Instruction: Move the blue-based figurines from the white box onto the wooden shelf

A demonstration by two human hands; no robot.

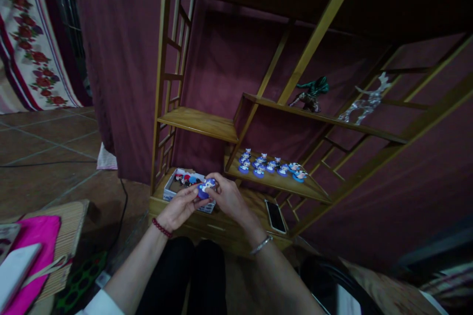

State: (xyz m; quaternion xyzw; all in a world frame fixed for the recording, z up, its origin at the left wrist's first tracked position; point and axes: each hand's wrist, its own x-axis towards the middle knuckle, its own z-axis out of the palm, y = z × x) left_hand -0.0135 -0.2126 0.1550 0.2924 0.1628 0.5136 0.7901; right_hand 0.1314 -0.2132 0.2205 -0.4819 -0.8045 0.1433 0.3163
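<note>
Between my two hands is a small figurine (207, 187) with a white body and a round purple-blue base. My left hand (181, 209) grips its base from the left, and the fingers of my right hand (229, 196) close on its right side. Just behind my hands, on the bottom shelf, stands an open box (171, 188) with several small red, blue and black figures inside; my hands hide part of it. Similar figurines (259, 171) on purple and blue bases stand in rows on the middle shelf (295, 186).
A smartphone (275, 216) lies on the bottom shelf at right. Higher up stand a green-and-bronze statuette (312, 93) and a clear deer ornament (367, 103). A small side shelf (199, 122) juts out at left. A woven mat top (72, 226) holds a pink cloth (44, 236).
</note>
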